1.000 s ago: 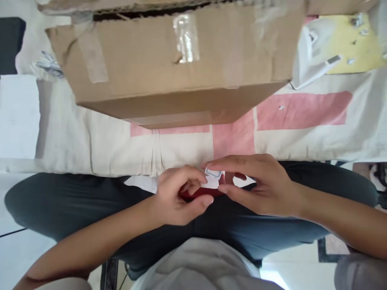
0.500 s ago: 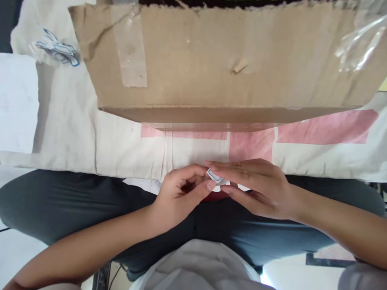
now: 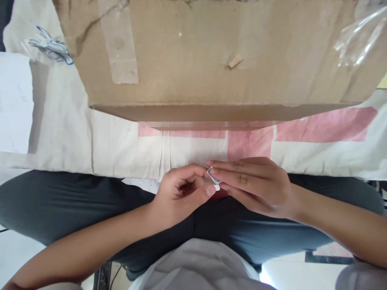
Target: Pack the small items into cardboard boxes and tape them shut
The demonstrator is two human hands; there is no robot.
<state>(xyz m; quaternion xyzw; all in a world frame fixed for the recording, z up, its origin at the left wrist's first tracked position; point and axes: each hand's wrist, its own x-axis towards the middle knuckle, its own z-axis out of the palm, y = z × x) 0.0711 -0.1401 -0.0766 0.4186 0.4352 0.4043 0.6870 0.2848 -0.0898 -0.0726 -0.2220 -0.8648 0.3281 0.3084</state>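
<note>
Over my lap, near the front edge of the cloth, my left hand [image 3: 183, 192] is closed, thumb and fingers pinching a small white paper slip [image 3: 213, 176] with a blue outline. From the other side my right hand [image 3: 256, 185] holds the same slip, its fingers fairly straight and pressed together against it. The slip is bent or folded, and most of it is hidden by my fingers. A white bit of paper [image 3: 217, 187] shows at my left thumb tip; whether it belongs to that slip I cannot tell.
A large taped cardboard box [image 3: 193, 56] stands right in front of my hands, on a cream and pink cloth [image 3: 121, 149]. Several blue-edged slips [image 3: 54, 48] lie piled left of it. White paper [image 3: 15, 104] sits at the far left.
My view has shifted slightly, so the box sits higher and more to the left. The slip has turned between my fingers, and less white paper shows under my right hand.
</note>
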